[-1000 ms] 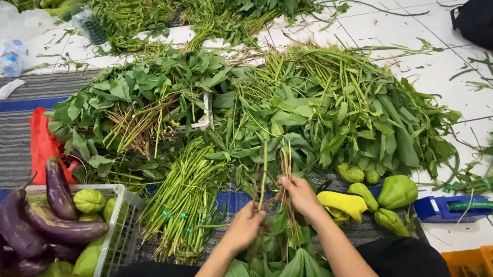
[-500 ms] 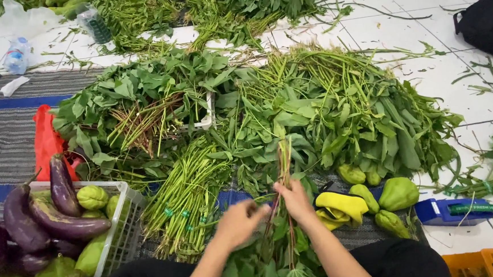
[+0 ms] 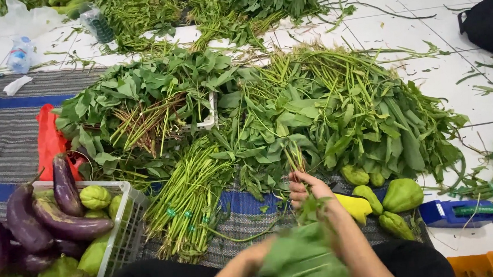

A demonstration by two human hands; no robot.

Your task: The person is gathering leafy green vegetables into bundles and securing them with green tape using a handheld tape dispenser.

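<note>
My right hand (image 3: 308, 190) is closed around the stem ends of a bunch of leafy greens (image 3: 299, 258). The stems (image 3: 294, 158) stick up past my fingers. The bunch's leaves hang close to the camera, blurred, and cover my left hand. Only my left wrist (image 3: 260, 249) shows, running into the leaves from the lower left. Just beyond my hands lie a big heap of long-stemmed greens (image 3: 342, 115) and a row of tied stem bundles (image 3: 187, 202) on a striped mat (image 3: 6, 130).
A white crate (image 3: 127, 220) at the lower left holds purple eggplants (image 3: 63, 221) and green chayotes (image 3: 95, 196). More chayotes (image 3: 401, 194) and a blue tape dispenser (image 3: 462, 212) lie right. A red bag (image 3: 48, 139), a plastic bottle (image 3: 20, 54) and a black bag (image 3: 490, 24) sit around the edges.
The bunch has been lifted and turned toward the camera, so its leaves now hide my left hand. My right hand stays gripped on the stems.
</note>
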